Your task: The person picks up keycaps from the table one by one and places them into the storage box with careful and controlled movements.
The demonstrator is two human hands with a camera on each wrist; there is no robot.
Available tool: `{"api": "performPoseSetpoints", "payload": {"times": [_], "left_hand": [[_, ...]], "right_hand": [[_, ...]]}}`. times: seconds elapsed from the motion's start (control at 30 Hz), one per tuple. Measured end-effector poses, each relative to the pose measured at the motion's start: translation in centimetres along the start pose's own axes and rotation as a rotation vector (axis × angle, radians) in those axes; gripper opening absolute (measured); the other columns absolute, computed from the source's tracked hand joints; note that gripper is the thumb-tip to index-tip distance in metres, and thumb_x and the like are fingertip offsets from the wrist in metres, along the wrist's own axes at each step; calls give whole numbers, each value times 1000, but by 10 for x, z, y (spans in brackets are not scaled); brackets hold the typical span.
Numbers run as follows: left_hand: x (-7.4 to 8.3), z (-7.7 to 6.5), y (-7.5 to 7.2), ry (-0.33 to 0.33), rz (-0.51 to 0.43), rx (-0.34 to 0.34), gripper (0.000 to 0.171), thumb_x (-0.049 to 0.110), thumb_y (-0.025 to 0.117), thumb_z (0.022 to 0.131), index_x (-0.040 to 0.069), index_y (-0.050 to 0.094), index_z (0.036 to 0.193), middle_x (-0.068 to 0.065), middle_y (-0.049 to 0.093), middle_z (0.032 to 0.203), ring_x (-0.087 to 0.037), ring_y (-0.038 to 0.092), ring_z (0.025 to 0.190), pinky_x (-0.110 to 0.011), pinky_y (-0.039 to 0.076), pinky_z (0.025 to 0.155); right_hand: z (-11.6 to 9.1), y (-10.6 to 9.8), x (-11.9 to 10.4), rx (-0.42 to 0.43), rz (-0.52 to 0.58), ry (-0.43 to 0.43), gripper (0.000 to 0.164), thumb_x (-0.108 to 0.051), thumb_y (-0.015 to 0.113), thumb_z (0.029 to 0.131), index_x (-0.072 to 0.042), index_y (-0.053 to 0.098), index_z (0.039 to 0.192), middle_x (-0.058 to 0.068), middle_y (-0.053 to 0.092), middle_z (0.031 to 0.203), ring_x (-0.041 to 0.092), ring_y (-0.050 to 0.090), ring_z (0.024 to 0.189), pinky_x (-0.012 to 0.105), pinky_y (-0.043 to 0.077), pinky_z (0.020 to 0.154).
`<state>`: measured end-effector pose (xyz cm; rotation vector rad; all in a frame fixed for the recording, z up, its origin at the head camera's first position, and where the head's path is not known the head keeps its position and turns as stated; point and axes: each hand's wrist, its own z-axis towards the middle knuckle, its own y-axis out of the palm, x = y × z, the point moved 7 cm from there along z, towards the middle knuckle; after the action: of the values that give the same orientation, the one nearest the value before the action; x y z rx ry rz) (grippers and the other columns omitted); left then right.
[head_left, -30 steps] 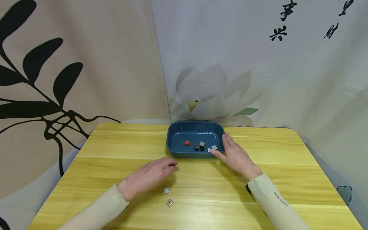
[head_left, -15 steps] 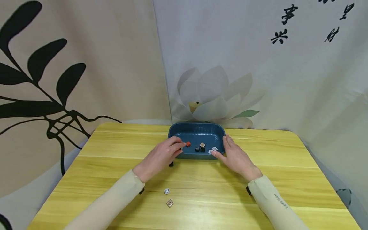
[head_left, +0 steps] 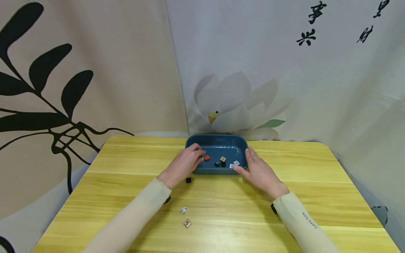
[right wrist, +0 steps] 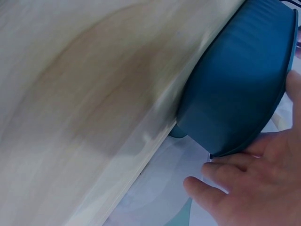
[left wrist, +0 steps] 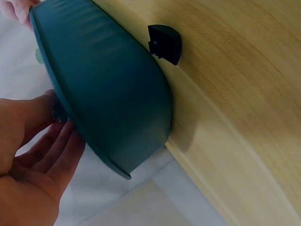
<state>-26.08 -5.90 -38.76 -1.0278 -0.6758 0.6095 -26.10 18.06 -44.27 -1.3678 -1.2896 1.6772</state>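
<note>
A blue rectangular dish (head_left: 218, 172) stands at the table's back. Over its left end, my left hand (head_left: 182, 162) pinches a small dark keycap (left wrist: 59, 112) between thumb and fingers. My right hand (head_left: 262, 173) rests against the dish's right end with fairly straight fingers, its thumb at the front rim. Inside the dish lie a red keycap (head_left: 207, 158), a beige one (head_left: 223, 159), dark ones (head_left: 217, 163) and white ones (head_left: 236, 163). A black keycap (head_left: 188, 180) lies on the table in front of the dish, its underside partly showing in the left wrist view.
Nearer the front of the wooden table (head_left: 253, 225) lie a white keycap (head_left: 184, 210) and a beige-brown keycap (head_left: 187, 223). Behind the table hangs a printed cloth (head_left: 142, 70), close to the dish's back.
My left hand has moved from the table up and right to over the dish's left end. The black keycap on the table has come into view behind it. My right hand stays put.
</note>
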Motion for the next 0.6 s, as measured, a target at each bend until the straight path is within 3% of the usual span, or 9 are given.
{"api": "performPoseSetpoints", "payload": {"times": [0.23, 0.4, 0.6], "left_hand": [[-12, 9, 16, -85, -1, -85, 21, 8, 74, 97, 1, 77, 116, -10, 68, 110, -22, 69, 93, -29, 59, 80], [-17, 16, 24, -108, 9, -125, 18, 9, 73, 98, 1, 78, 114, -11, 70, 108, -23, 69, 95, -31, 59, 84], [-20, 24, 34, -137, 49, -179, 16, 9, 73, 98, 3, 80, 110, -9, 70, 100, -22, 68, 89, -32, 59, 79]], "right_hand": [[0, -1, 0, 4, -4, -7, 103, -70, 46, 100, 10, 20, 160, 27, 13, 169, 46, 25, 152, 57, 30, 119], [0, -1, 1, 6, -3, -8, 104, -70, 46, 100, 11, 20, 160, 27, 13, 169, 45, 24, 152, 57, 30, 119], [0, -1, 0, 9, 2, -7, 103, -69, 48, 100, 11, 21, 159, 28, 14, 169, 46, 25, 152, 57, 30, 119]]}}
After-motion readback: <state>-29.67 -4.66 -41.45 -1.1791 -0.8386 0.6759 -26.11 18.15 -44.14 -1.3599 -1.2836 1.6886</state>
